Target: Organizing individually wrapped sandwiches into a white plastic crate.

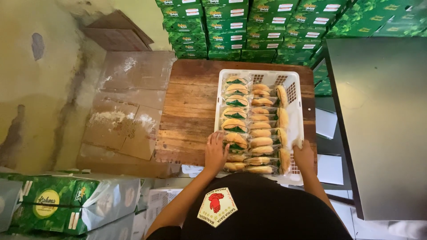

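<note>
1. A white perforated plastic crate [293,86] is seen resting on a brown wooden plank worktop [191,111], toward its right side.
2. The crate is filled with golden-brown bread rolls wrapped in clear plastic with green markings [235,113], arranged in two long rows, with a further row set on edge along the right wall.
3. The left hand [215,153] is placed at the near left edge of the crate; its fingers [218,138] are spread and laid against the wrapped rolls at the near end of the left row, not clenched around anything.
4. The right hand [304,155] is laid on the near right corner of the crate, beside the rolls standing on edge; whether its fingers are grasping a roll or only resting on the rim cannot be told.
5. Stacks of green printed cardboard boxes [249,31] are piled against the wall beyond the worktop.
6. Flattened brown cardboard sheets [129,106] dusted with white powder are spread on the floor to the left.
7. Green boxes bundled in clear plastic [71,202] are seen at the lower left, and a grey metal surface [382,120] is at the right.
</note>
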